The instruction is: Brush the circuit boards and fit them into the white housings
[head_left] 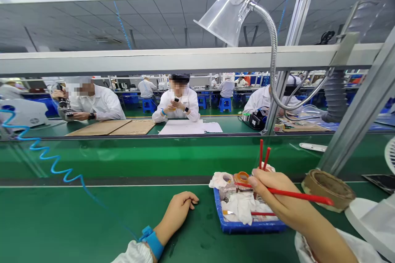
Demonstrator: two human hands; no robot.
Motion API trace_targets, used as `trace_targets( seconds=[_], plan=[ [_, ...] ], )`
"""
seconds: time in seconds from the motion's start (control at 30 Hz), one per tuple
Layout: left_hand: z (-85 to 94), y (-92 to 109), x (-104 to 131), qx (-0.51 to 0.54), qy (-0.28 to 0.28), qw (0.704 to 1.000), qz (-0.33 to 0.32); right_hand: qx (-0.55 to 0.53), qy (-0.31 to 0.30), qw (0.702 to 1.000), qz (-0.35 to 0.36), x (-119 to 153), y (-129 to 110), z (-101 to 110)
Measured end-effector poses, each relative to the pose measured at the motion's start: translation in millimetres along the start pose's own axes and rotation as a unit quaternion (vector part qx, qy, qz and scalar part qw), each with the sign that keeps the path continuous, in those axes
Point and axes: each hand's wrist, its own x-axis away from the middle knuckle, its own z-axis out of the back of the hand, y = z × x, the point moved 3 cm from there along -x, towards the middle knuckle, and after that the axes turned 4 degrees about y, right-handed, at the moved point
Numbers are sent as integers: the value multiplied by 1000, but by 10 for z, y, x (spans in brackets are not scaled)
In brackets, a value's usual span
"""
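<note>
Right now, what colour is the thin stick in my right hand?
Red. The stick in your right hand shows best in the head view.

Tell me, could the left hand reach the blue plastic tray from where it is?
Probably yes: the left hand rests on the green tabletop beside the blue plastic tray, with no object visible between them. The coiled blue cord leads away on the other side.

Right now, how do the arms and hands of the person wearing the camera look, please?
The left hand is ungloved, with a bright blue wristband, a thin coiled blue cord running to it, and a loose white fabric sleeve. The right hand is ungloved too, with a white fabric sleeve farther up the forearm; no wristband shows there.
</note>
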Motion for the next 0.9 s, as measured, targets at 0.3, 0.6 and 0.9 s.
trace_targets(
  seconds=[0.3,0.6,0.9],
  plan=[
    [11,15,2,3,-3,1000,2,19,50,999,9,-2,-6,-9],
    [14,24,9,-1,0,1000,-3,-14,37,998,42,59,-87,50],
    [20,8,3,-12,-17,1000,2,3,85,996,-2,0,-69,37]
  ],
)
